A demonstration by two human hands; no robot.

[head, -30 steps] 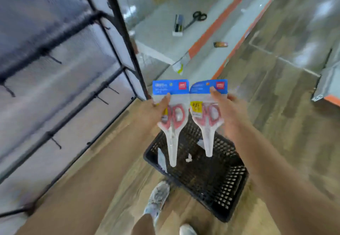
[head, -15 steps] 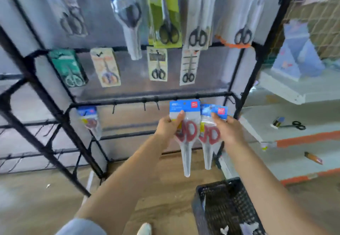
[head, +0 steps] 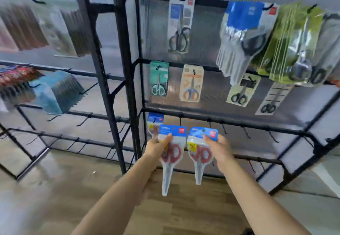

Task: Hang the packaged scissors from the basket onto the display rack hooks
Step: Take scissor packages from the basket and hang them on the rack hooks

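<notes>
Having come up from the basket, the left hand [head: 156,149] and right hand [head: 219,151] each pinch a scissors pack [head: 172,153] just below the rack's empty hooks [head: 223,129], ready for hanging.

Shop aisle, stationery section — a black metal display rack [head: 128,80] is standing on a wood-look floor [head: 184,212] and filling the view. Packaged scissors [head: 179,24] are hanging from hooks on the rack's upper rails, more carded pairs [head: 191,83] sitting on the rail below. Bare hooks [head: 245,132] are sticking out along the rack's lower rail. Left of the rack's middle post, blurred packets [head: 55,91] are hanging in rows — retail stock.
</notes>
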